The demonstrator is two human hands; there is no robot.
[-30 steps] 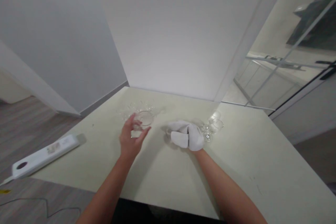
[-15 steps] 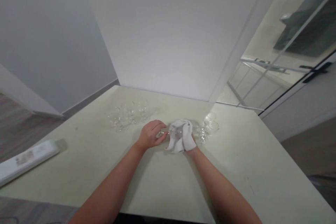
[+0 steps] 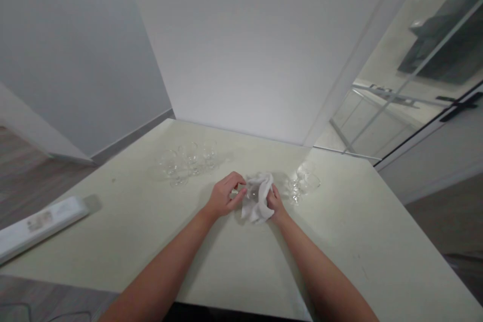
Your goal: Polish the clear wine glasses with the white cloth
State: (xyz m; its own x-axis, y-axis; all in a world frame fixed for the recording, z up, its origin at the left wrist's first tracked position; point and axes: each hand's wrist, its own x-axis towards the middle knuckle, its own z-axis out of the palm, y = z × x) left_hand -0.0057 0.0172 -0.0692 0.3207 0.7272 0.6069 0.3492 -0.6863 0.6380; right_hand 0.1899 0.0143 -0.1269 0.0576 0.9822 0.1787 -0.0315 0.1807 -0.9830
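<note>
Low over the middle of the table, my left hand [image 3: 226, 194] is closed on the stem end of a clear stemmed glass [image 3: 253, 191], which lies sideways. A white cloth [image 3: 258, 211] wraps round much of its bowl. My right hand [image 3: 275, 203] grips the cloth from the right, pressing it about the glass; some fingers are hidden by the cloth. To the left stand several clear stemmed glasses [image 3: 190, 158]. Close to the right hand are more clear stemmed glasses [image 3: 296, 188], whose outlines overlap.
A long white box [image 3: 45, 224] with a printed patch lies on the left of the pale table [image 3: 143, 241]. Behind the table rises a white wall [image 3: 241, 60]. A glass-paned door [image 3: 377, 121] with a black handle [image 3: 460, 105] is at the right.
My right hand has turned, so its thumb and fingers now show at the cloth's right side. The cloth has bunched more narrowly round the glass. The whole view has shifted slightly.
</note>
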